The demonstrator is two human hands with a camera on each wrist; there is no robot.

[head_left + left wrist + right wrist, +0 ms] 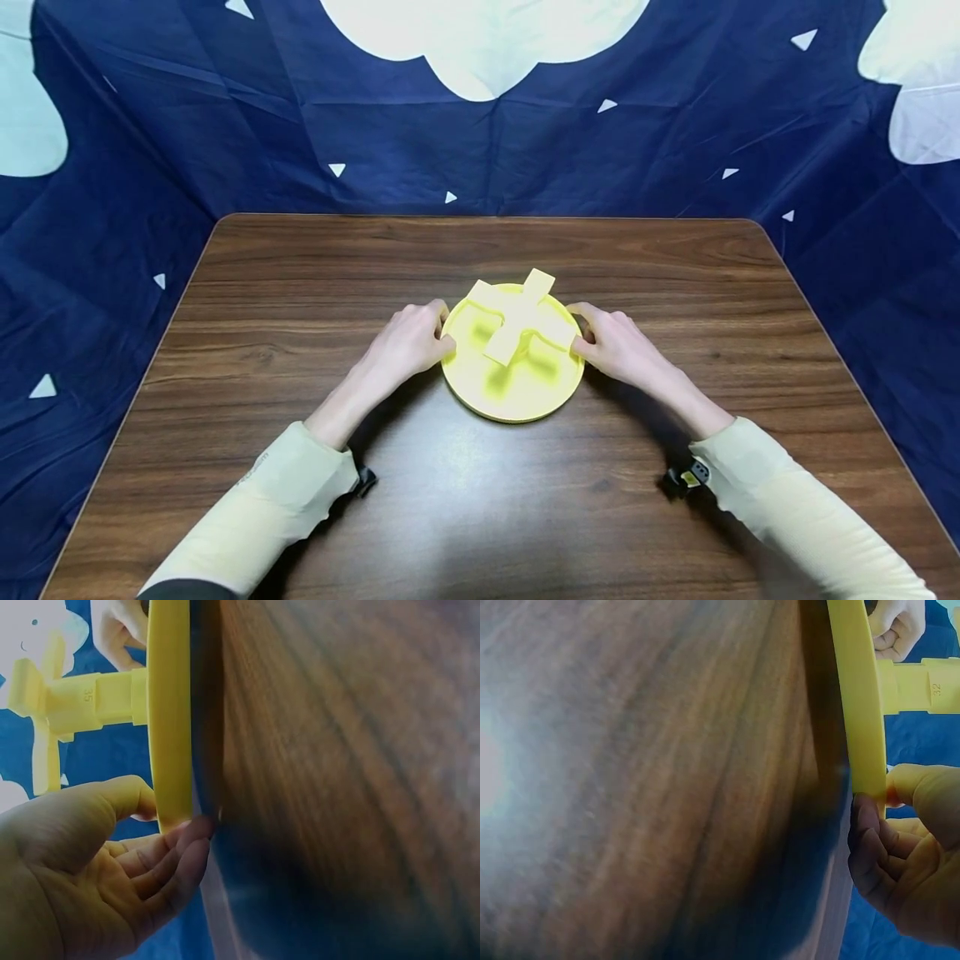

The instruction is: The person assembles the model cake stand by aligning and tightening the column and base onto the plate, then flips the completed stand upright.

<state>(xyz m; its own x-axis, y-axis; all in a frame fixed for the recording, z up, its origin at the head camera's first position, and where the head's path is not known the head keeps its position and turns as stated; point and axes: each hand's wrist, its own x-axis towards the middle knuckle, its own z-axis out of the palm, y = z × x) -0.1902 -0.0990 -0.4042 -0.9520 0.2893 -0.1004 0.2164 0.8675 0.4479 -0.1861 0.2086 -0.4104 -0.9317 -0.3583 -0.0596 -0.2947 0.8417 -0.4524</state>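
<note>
A round yellow plate with a low rim is over the middle of the wooden table. From it rises a yellow post topped by a yellow four-armed cross. Raised digits mark the post in both wrist views. My left hand grips the plate's left edge, thumb over the rim and fingers curled beneath. On the opposite edge my right hand pinches the rim likewise, its fingertips under the plate. The wrist views show a narrow dark gap between plate and table.
The brown wood-grain table has rounded far corners. Behind it and along both sides hangs a dark blue cloth with white cloud shapes and small triangles. Small dark devices sit under both cuffs.
</note>
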